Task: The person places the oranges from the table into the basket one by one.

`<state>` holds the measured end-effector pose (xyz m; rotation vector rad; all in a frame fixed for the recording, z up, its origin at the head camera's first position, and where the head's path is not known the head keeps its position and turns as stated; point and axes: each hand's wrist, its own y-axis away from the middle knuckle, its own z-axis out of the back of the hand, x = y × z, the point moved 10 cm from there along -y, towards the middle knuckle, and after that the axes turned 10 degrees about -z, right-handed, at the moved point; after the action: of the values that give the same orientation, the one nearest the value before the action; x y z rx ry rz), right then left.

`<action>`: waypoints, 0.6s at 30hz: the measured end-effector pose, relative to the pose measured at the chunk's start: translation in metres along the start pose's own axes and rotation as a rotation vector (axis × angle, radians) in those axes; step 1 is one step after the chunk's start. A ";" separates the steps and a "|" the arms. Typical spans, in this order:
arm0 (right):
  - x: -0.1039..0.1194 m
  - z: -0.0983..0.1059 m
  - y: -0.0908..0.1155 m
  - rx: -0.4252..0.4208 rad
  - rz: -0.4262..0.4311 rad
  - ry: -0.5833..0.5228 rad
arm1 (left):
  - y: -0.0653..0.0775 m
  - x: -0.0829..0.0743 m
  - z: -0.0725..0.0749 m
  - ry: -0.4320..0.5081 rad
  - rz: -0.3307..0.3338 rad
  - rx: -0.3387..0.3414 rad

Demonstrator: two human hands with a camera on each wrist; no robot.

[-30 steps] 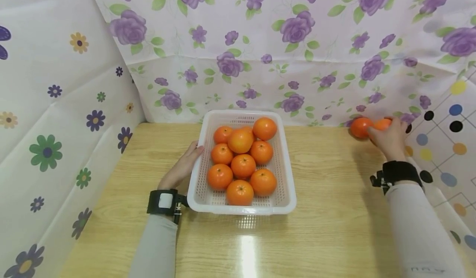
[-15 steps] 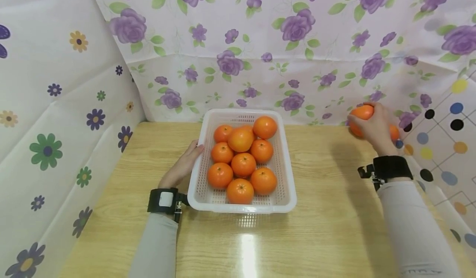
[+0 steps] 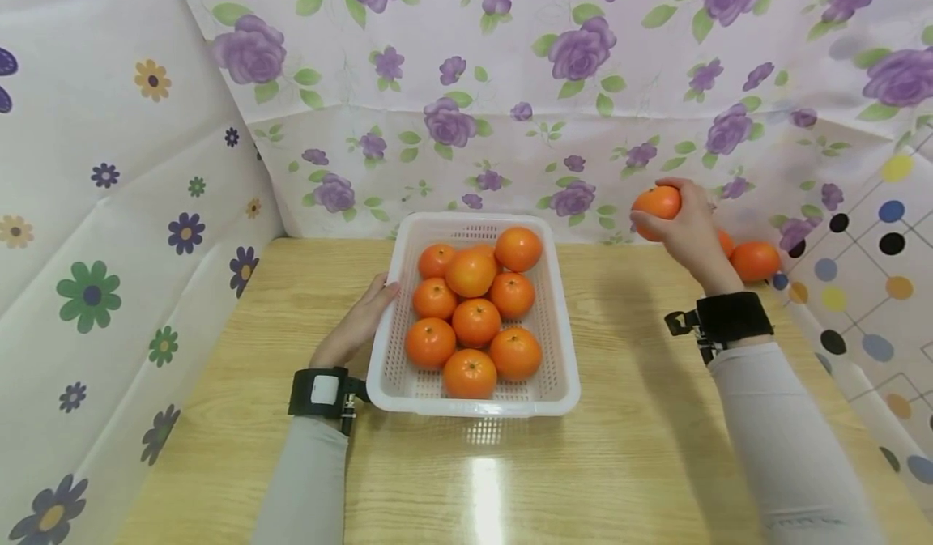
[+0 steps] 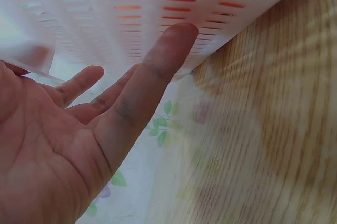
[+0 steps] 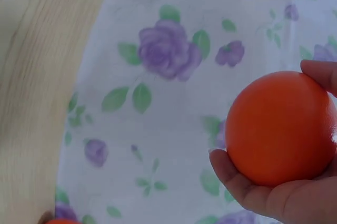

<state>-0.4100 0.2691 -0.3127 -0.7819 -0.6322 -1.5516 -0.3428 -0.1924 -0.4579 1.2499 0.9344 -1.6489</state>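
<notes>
My right hand (image 3: 692, 233) grips an orange (image 3: 658, 205) between thumb and fingers, lifted above the table at the back right. In the right wrist view the orange (image 5: 281, 129) looks smooth and round, with fingers curled on both sides. A white plastic basket (image 3: 474, 407) stands mid-table with several oranges (image 3: 477, 322) inside, some stacked at the back. My left hand (image 3: 357, 326) rests against the basket's left side. Seen from the left wrist, its fingers (image 4: 131, 98) lie fairly straight along the slotted basket wall (image 4: 152, 19).
Two more oranges (image 3: 756, 261) sit at the table's back right corner, one partly hidden behind my right wrist. Flowered sheeting (image 3: 510, 124) rises behind the wooden table (image 3: 619, 448), with patterned sheets on the left and right sides too.
My right hand has picked an orange up from the back right group and carried it leftward and upward, toward the basket side. The left hand and basket stay in place.
</notes>
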 end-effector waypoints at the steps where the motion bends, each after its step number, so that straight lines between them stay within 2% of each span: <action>1: 0.006 -0.005 0.001 0.015 0.013 -0.011 | 0.000 0.000 0.000 0.000 0.000 0.000; 9: 0.042 -0.046 0.006 0.099 0.075 -0.022 | -0.001 0.000 -0.001 0.005 -0.002 0.006; 18: 0.071 -0.079 0.011 0.205 0.138 -0.039 | -0.001 -0.001 0.000 0.006 -0.007 0.000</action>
<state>-0.4119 0.1631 -0.3070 -0.6869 -0.7378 -1.3258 -0.3438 -0.1918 -0.4572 1.2540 0.9435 -1.6510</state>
